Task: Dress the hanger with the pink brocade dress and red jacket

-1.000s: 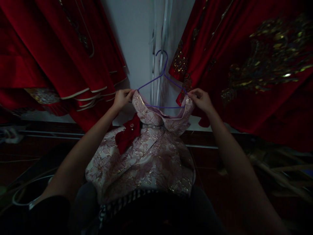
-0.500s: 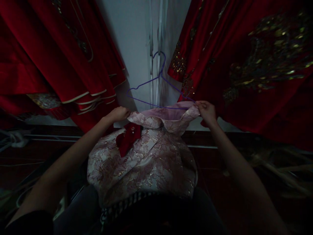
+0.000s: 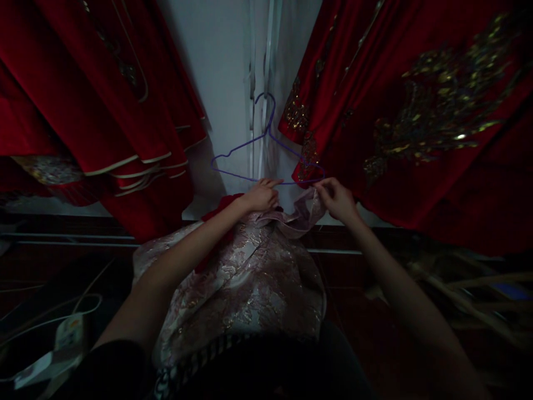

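A pale pink brocade dress [image 3: 258, 289] with shiny leaf patterns is spread over my lap, its top edge raised toward the wall. A purple hanger [image 3: 239, 147] hangs by its hook just above that edge. My left hand [image 3: 263, 195] is closed at the middle of the top edge, by the hanger's lower bar, with the index finger stretched to the right. My right hand [image 3: 338, 200] pinches the right end of the edge beside the hanger's right corner. A red cloth piece [image 3: 222, 208] shows behind my left forearm, partly hidden.
Red garments [image 3: 137, 128] with pale trim hang on the left. More red garments [image 3: 416, 183] with gold sequins hang on the right. Behind the hanger is a pale wall [image 3: 220, 66]. A cable and a power strip [image 3: 69, 333] lie at lower left.
My left hand has left the dress's left end and moved right to its middle. The top edge has bunched together, and the hanger's right corner now shows clear of the cloth.
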Demonstrator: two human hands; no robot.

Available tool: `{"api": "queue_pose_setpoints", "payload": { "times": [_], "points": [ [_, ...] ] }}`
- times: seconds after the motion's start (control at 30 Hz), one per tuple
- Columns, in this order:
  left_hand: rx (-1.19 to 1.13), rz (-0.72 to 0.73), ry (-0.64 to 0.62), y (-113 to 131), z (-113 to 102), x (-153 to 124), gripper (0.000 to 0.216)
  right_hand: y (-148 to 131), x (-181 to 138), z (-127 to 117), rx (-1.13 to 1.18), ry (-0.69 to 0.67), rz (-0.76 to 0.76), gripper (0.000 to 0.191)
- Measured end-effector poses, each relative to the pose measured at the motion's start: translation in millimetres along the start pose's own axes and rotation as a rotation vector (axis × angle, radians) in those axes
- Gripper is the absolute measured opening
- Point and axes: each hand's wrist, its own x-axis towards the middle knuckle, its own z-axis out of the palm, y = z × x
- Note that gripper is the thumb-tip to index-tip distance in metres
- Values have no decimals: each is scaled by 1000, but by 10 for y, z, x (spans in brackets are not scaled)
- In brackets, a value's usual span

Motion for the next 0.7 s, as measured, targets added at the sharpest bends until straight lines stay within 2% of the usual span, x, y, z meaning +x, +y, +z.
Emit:
{"api": "queue_pose_setpoints", "payload": {
  "times": [0.07,0.13,0.23,0.33,0.47,0.57,0.7],
  "points": [
    [37,-38,-8,61,159,-114,24,-95,42,-34,-127,39,-58,24],
    [40,-51,27,133,196,-238,25,-81,126,-75,-225,103,-100,24],
    [-5,-29,70,232,85,-364,26,139,290,-149,-344,185,-99,25],
    [-17,-21,83,294,-31,-412,26,436,406,-213,-433,192,-73,24],
    [-12,-25,85,316,-48,-414,25,639,422,-260,-481,225,-70,25],
    [-18,-37,87,302,-31,-403,23,586,392,-266,-452,265,-74,27],
    [-55,-56,77,278,-32,-370,25,290,403,-196,-388,275,-105,29]
  ]
}}
